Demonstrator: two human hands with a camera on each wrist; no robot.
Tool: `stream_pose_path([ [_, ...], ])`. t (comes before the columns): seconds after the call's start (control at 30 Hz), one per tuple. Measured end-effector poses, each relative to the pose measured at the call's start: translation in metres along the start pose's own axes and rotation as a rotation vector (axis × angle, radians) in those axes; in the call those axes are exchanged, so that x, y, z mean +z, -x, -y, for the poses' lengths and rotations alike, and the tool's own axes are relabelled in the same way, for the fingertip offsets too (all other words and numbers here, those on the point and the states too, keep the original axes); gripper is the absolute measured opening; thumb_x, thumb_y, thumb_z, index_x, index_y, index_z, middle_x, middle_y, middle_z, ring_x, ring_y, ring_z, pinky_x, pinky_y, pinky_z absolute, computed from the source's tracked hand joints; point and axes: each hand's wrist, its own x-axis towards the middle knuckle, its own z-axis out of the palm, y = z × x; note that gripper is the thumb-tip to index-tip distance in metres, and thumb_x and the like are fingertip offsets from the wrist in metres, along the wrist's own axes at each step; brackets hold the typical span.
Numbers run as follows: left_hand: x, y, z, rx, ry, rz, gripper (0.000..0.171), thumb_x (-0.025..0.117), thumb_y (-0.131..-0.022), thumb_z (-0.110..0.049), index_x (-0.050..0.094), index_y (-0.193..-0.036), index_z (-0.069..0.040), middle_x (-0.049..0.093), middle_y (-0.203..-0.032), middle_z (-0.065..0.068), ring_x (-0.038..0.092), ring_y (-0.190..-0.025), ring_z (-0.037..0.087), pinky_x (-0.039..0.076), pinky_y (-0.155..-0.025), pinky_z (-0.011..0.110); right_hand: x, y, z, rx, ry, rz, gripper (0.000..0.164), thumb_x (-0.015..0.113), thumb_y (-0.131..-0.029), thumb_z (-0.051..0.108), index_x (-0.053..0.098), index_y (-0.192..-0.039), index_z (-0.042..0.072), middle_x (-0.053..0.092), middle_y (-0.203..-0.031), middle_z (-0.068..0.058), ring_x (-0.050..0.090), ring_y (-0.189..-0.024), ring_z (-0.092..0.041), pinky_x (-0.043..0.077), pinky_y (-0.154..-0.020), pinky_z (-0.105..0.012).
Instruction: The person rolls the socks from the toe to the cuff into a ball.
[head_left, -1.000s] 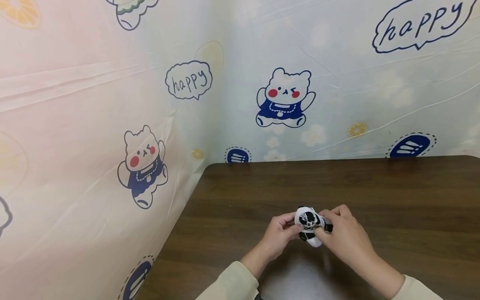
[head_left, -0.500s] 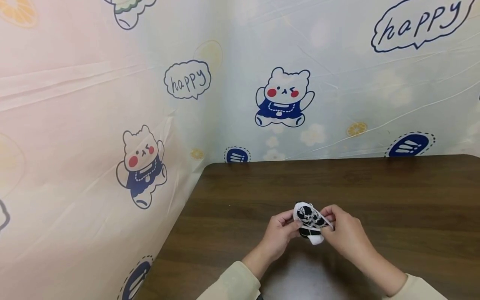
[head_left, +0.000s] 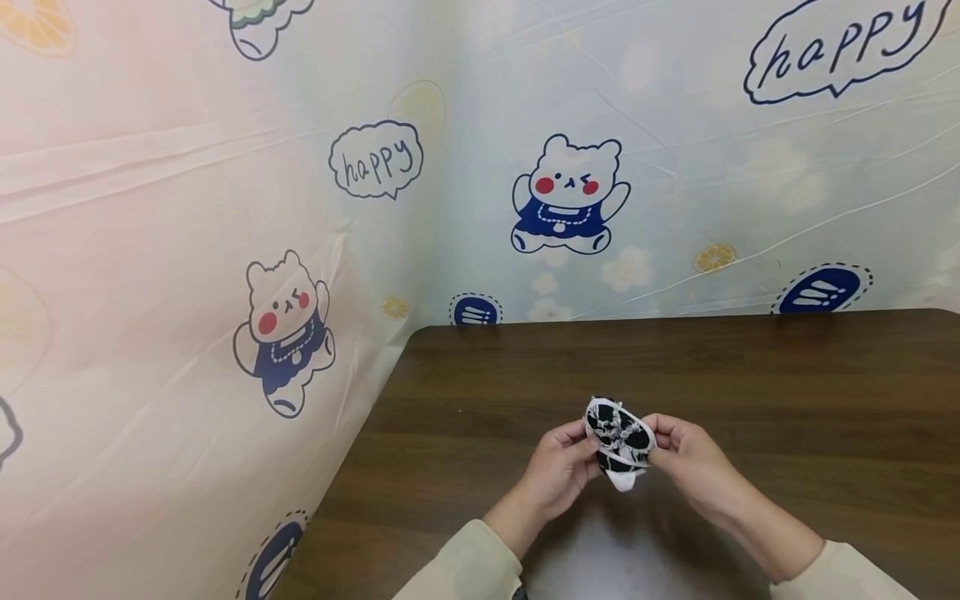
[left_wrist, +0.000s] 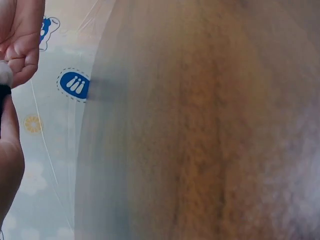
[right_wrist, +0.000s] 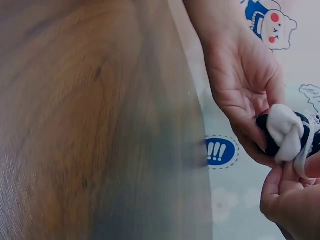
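Observation:
A bundled black-and-white patterned pair of socks [head_left: 618, 433] is held up between both hands in the head view. Loose white threads show on its upper face, and a white tip pokes out below. My left hand [head_left: 555, 471] grips its left side with thumb and fingers. At its right edge, my right hand [head_left: 701, 467] pinches the white-rimmed opening. In the right wrist view, a white folded part of the socks [right_wrist: 286, 129] shows between the two hands. Only a sliver of the socks [left_wrist: 5, 75] appears in the left wrist view.
A dark brown wooden table [head_left: 465, 483] lies under the hands. Behind it and to its left hangs a pale curtain [head_left: 465, 167] printed with cartoon bears, orange slices and lettering.
The white-rimmed opening has been pulled out and spread over the bundle, so more of the threaded face shows. My right hand shifted its hold along the edge; my left hand stayed almost in place.

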Motion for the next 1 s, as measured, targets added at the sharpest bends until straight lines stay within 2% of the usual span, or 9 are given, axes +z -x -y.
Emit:
stream_pose_path([
  [0.17,-0.003,0.000,0.001,-0.029,0.046,0.032,0.036,0.038,-0.097,0.005,0.041,-0.131,0.015,0.061,-0.105,0.006,0.061,-0.096,0.018,0.050,-0.080,0.031,0.001,-0.002,-0.007,-0.024,-0.240,0.068,0.024,0.044,-0.078,-0.016,0.052,-0.095,-0.002,0.060,-0.084,-0.003,0.057,-0.076,-0.010,0.047,-0.067,-0.023],
  [0.23,-0.004,-0.001,0.002,-0.035,0.058,0.021,0.033,0.037,-0.096,0.006,0.042,-0.130,0.006,0.061,-0.105,0.006,0.061,-0.095,0.017,0.050,-0.078,0.031,0.003,-0.002,-0.009,-0.027,-0.260,0.068,0.024,0.044,-0.078,-0.016,0.052,-0.094,-0.001,0.060,-0.084,-0.003,0.056,-0.075,-0.010,0.047,-0.067,-0.022],
  [0.33,-0.004,-0.001,0.006,-0.036,0.054,-0.023,0.027,0.038,-0.095,0.007,0.040,-0.119,-0.007,0.060,-0.100,0.005,0.061,-0.089,0.016,0.050,-0.074,0.029,0.006,-0.002,-0.008,-0.028,-0.185,0.017,0.021,0.046,-0.077,-0.017,0.052,-0.093,-0.005,0.060,-0.084,-0.006,0.057,-0.075,-0.010,0.048,-0.067,-0.022],
  [0.4,-0.002,0.000,0.008,-0.024,0.030,-0.060,0.025,0.041,-0.094,0.006,0.038,-0.113,-0.011,0.060,-0.097,0.004,0.062,-0.086,0.015,0.049,-0.071,0.029,0.009,-0.003,-0.007,-0.031,-0.103,-0.026,0.019,0.046,-0.076,-0.017,0.051,-0.092,-0.008,0.060,-0.084,-0.008,0.058,-0.075,-0.010,0.048,-0.067,-0.022],
  [0.47,0.000,0.001,0.008,-0.001,-0.009,-0.085,0.020,0.044,-0.094,0.002,0.040,-0.109,-0.011,0.060,-0.095,0.004,0.062,-0.085,0.015,0.050,-0.070,0.029,0.011,-0.003,-0.006,-0.043,-0.030,-0.061,0.019,0.046,-0.075,-0.017,0.051,-0.092,-0.011,0.060,-0.085,-0.010,0.059,-0.076,-0.011,0.049,-0.067,-0.023],
  [0.63,0.006,0.001,0.009,0.067,-0.138,-0.125,0.013,0.049,-0.096,-0.005,0.046,-0.108,-0.004,0.060,-0.108,0.006,0.061,-0.089,0.017,0.051,-0.070,0.031,0.013,-0.001,-0.004,-0.053,0.056,-0.098,0.020,0.048,-0.076,-0.017,0.051,-0.096,-0.013,0.059,-0.086,-0.013,0.060,-0.075,-0.012,0.050,-0.066,-0.024],
  [0.7,0.008,-0.001,0.010,0.068,-0.183,-0.171,0.013,0.049,-0.095,-0.003,0.047,-0.108,0.000,0.060,-0.111,0.009,0.061,-0.086,0.017,0.052,-0.067,0.031,0.013,-0.001,-0.005,-0.062,0.074,-0.093,0.021,0.048,-0.077,-0.017,0.051,-0.097,-0.012,0.061,-0.087,-0.015,0.062,-0.074,-0.012,0.051,-0.066,-0.025],
  [0.83,0.013,-0.004,0.012,0.052,-0.291,-0.317,0.011,0.048,-0.091,0.006,0.049,-0.102,0.002,0.064,-0.093,0.008,0.058,-0.071,0.012,0.048,-0.057,0.025,0.013,-0.001,-0.009,-0.135,0.135,-0.015,0.019,0.047,-0.079,-0.018,0.050,-0.096,-0.011,0.064,-0.087,-0.017,0.063,-0.072,-0.011,0.052,-0.063,-0.025],
  [1.0,0.017,-0.004,0.011,0.120,-0.444,-0.447,0.020,0.049,-0.081,0.016,0.053,-0.093,0.001,0.058,-0.068,0.001,0.050,-0.057,0.007,0.044,-0.055,0.024,0.015,-0.001,-0.014,-0.197,0.186,0.058,0.017,0.046,-0.080,-0.018,0.050,-0.093,-0.008,0.066,-0.084,-0.015,0.062,-0.072,-0.008,0.051,-0.060,-0.025],
])
